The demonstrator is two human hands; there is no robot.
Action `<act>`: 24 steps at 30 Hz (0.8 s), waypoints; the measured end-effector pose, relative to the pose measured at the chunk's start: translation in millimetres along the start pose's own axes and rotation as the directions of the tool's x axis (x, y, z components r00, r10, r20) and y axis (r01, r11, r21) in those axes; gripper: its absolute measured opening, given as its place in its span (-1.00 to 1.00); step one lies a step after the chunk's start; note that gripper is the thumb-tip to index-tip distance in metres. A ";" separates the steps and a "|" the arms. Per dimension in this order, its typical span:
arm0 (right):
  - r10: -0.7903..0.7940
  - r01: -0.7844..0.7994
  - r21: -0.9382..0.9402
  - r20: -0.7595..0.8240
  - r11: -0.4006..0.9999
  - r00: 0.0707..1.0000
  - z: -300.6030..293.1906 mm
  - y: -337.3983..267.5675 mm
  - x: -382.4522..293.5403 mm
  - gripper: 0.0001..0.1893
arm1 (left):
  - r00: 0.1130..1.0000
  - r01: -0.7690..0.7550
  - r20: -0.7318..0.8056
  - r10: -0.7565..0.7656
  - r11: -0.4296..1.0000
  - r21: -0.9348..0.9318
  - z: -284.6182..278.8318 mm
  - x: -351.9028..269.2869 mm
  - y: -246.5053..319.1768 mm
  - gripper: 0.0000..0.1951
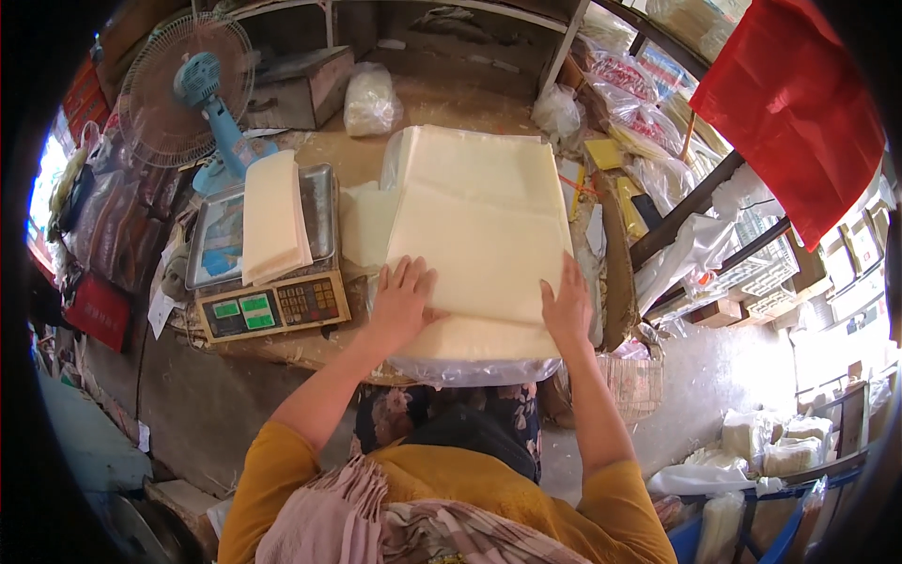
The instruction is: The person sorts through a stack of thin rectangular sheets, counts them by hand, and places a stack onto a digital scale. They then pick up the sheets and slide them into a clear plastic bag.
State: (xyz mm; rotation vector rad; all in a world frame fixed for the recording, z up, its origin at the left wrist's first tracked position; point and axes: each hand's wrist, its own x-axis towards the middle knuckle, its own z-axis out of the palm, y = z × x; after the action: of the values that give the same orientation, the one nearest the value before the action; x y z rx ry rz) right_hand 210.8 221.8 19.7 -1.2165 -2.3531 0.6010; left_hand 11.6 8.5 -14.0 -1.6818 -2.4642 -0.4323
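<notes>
A stack of large cream-coloured sheets (486,233) lies on the table in front of me, with clear plastic (486,371) beneath its near edge. My left hand (407,299) rests palm down on the stack's left side, fingers slightly spread. On the right edge lies my right hand (569,303), its thumb apart from the fingers. Near my hands the top sheets end in a fold or edge that crosses the stack. Left of it, a folded bundle of similar sheets (271,218) sits on the metal tray (320,211) of a digital scale (275,308) with lit green displays.
A blue table fan (204,84) stands behind the scale, beside a worn box (303,88). A plastic-wrapped bundle (371,100) lies beyond the stack. Plastic packages (634,92) crowd the right side, under a hanging red sheet (796,113). A cardboard box (631,384) stands below the table's right edge.
</notes>
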 end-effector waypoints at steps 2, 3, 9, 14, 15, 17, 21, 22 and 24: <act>-0.433 0.412 -0.207 -0.065 0.887 0.899 12.9 -1.2 -3.5 -0.41 | 0.999 -0.025 -0.022 0.026 0.999 0.029 8.3 1.1 -1.8 -0.29; -0.433 0.412 -0.209 -0.068 0.887 0.899 25.3 3.2 -6.4 -0.41 | 0.997 -0.056 -0.055 0.059 0.997 0.045 12.7 2.3 -4.6 -0.32; -0.423 0.438 -0.085 0.153 0.895 0.893 42.2 -2.8 -10.0 -0.52 | 0.994 -0.008 0.109 0.009 1.000 -0.013 -23.8 13.7 -41.9 -0.42; -0.637 0.639 0.004 0.085 0.769 0.766 6.8 -97.9 -23.1 -0.57 | 0.969 -0.166 -0.217 0.116 0.958 -0.233 -57.6 9.7 -3.0 -0.48; -0.668 0.670 -0.035 0.051 0.742 0.743 6.6 -98.0 -18.8 -0.58 | 0.899 -0.070 -0.420 -0.125 0.906 -0.418 -56.3 15.1 2.6 -0.46; -0.684 0.688 0.100 -0.075 0.719 0.726 -21.1 -117.4 -24.5 -0.58 | 0.738 -0.007 -0.546 -0.397 0.804 -0.594 -48.3 14.1 -11.1 -0.43; -0.856 0.856 0.085 -0.047 0.510 0.515 -31.2 -72.0 -40.5 -0.63 | 0.827 0.028 -0.502 -0.253 0.910 -0.413 -15.3 -9.7 -52.7 -0.21; -0.819 0.810 0.143 0.014 0.569 0.573 -19.4 -44.5 -42.7 -0.65 | 0.861 -0.074 -0.418 -0.289 0.742 -0.666 -9.0 -17.4 -45.9 -0.26; -0.778 0.754 0.203 0.080 0.625 0.623 -0.6 3.3 -40.2 -0.66 | 0.920 -0.319 -0.351 0.175 0.855 -0.408 -14.6 -28.7 -57.2 -0.40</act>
State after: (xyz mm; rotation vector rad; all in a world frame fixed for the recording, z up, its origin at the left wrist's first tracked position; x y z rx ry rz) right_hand 234.5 190.1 11.7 0.0035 -2.5849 0.5527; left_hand -31.5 -40.9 -17.0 -1.8889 -1.9833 -1.2162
